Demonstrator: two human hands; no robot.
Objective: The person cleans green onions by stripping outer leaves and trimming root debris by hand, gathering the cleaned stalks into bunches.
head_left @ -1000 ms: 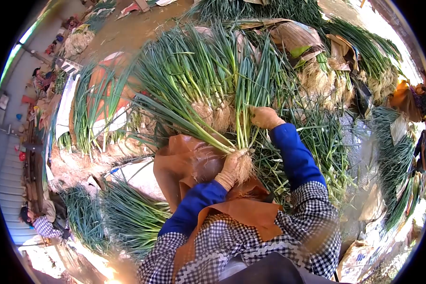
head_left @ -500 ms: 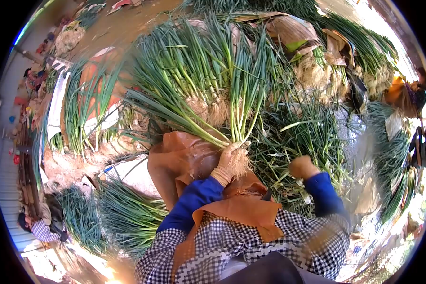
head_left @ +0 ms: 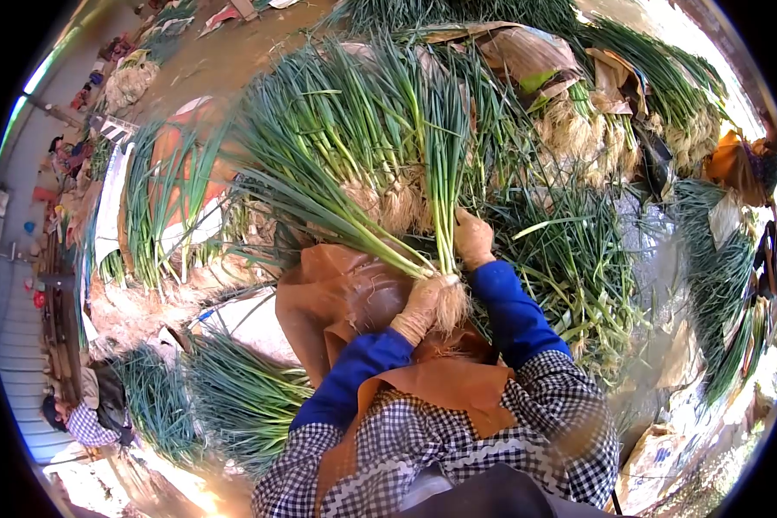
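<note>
My left hand (head_left: 425, 302) is closed round a bunch of green onions (head_left: 442, 173) just above the pale roots, which hang out beyond my fingers. The bunch splits into two groups of stalks, one leaning left and one pointing straight ahead. Higher on the straight group, my right hand (head_left: 473, 237) grips the stalks from their right side; its fingertips are partly hidden. Beneath my left hand, a brown apron (head_left: 345, 289) covers my lap. Just beyond the bunch lies a row of green onions (head_left: 337, 129) with roots toward me.
Loose leaves and trimmings (head_left: 570, 259) are heaped at my right. More green onions lie in a pile (head_left: 242, 393) at my left and in rooted bundles (head_left: 587, 142) at the back right. A person in a checked shirt (head_left: 91, 423) is at the far left.
My right hand has moved left and forward from over the trimmings onto the stalks. The right-leaning stalks are now gathered upright together. My left hand keeps its hold near the roots.
</note>
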